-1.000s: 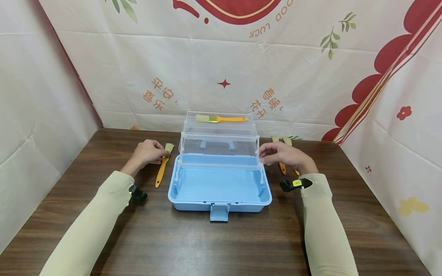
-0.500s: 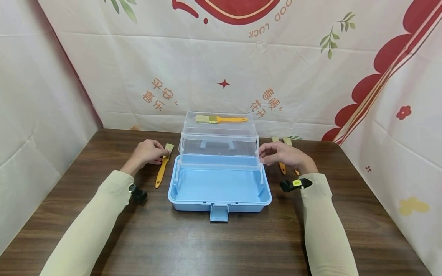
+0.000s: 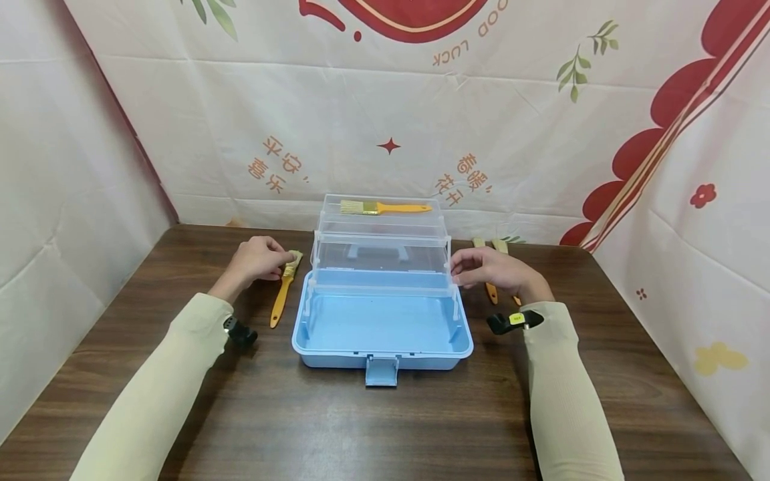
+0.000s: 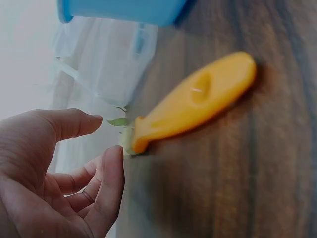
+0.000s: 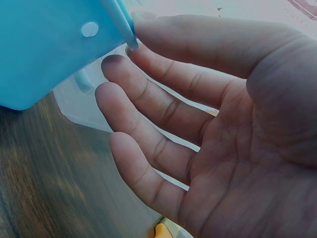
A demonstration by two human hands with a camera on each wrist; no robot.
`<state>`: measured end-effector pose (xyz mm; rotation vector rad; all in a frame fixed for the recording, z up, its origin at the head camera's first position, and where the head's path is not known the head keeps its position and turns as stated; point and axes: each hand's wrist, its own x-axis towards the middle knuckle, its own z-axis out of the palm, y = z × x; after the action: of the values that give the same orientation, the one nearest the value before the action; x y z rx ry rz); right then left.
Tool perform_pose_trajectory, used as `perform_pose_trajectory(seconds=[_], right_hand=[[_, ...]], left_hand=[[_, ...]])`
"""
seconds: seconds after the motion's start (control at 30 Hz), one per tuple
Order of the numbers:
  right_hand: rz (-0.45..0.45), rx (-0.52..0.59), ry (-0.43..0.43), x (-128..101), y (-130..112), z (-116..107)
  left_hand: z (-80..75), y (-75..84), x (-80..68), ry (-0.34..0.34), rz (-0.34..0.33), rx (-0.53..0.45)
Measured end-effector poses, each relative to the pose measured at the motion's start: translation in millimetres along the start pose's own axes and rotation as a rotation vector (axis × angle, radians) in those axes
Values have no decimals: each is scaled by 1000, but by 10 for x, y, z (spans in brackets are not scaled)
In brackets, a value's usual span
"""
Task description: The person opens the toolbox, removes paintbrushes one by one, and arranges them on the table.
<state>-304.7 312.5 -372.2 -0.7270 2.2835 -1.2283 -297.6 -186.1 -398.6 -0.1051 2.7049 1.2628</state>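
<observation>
Fingers [image 4: 106, 178] of my left hand [image 3: 255, 259] curl loosely at the bristle end of the orange-handled brush [image 3: 283, 292] lying on the table [image 3: 180, 401] left of the blue toolbox [image 3: 381, 331]. From the left wrist view the fingertips sit just beside the ferrule, and I cannot tell whether they actually pinch it; the head view hides that gap behind the knuckles. My right hand [image 3: 490, 268] stays relaxed and flat, its fingertips [image 5: 119, 64] against the corner of the clear tiered tray [image 3: 381, 257] — likely steadying it, I judge. Only the wrist view shows that palm holding nothing. Only the head view shows another brush [image 3: 385, 208] in the top tray and two more [image 3: 488, 267] behind my right hand.
</observation>
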Motion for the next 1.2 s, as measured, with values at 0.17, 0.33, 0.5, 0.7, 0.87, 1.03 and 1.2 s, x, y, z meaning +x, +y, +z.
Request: perform_pose_trajectory(seconds=[0.17,0.33,0.5,0.7,0.87,1.03,1.2], right_hand=[[-5,5,-1,-5,1,-6],[1,-7,2,-2,10,-8],[-2,-2,4,-4,1,-9],[-1,3,6,-4,-3,-1],[3,0,6,-5,0,3],[11,-4,13,-12,-9,7],[6,5,11,-18,-17,0]], left_hand=[[-55,82,-15,14,31,-32],[-133,206,-72,8,56,-48],[-188,351,-125,4,96,-64],[-217,506,-167,-8,130,-38],[-192,635,-221,-16,163,-36],[-162,756,-268,-7,203,-20],[-149,882,-336,4,234,-4]])
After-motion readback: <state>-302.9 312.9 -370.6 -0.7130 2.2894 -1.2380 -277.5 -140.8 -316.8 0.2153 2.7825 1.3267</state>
